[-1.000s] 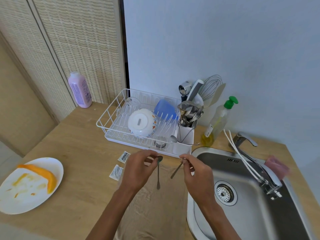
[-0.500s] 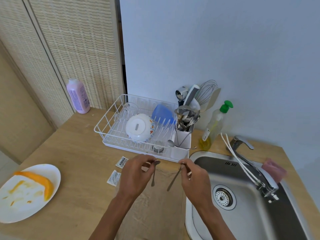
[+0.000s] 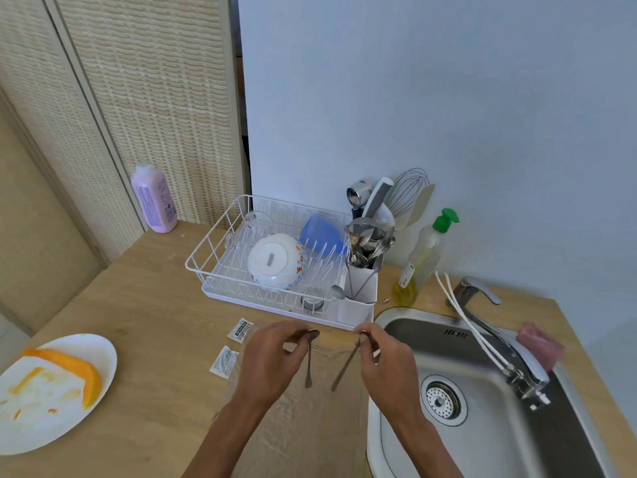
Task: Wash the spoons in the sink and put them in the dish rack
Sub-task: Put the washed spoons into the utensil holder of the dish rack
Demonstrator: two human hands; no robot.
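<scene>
My left hand [image 3: 272,360] pinches a metal spoon [image 3: 309,363] by its bowl, handle hanging down. A second spoon [image 3: 344,367] is pinched at its bowl end by my right hand [image 3: 386,363], its handle slanting down and left. Both hands hover over the wooden counter just in front of the white wire dish rack [image 3: 220,267], left of the steel sink [image 3: 489,408]. The rack's white cutlery holder [image 3: 358,294] is full of several utensils.
In the rack lie an upturned white bowl [image 3: 275,262], a blue cup [image 3: 322,234] and glasses. A soap bottle [image 3: 422,257] and tap [image 3: 496,336] stand behind the sink, with a pink sponge [image 3: 541,345]. A dirty plate [image 3: 51,391], two sachets [image 3: 224,360] and a purple bottle [image 3: 154,198] are left.
The view has tilted up a little, so the hands sit lower in frame. Both hands still hold their spoons in about the same place over the counter.
</scene>
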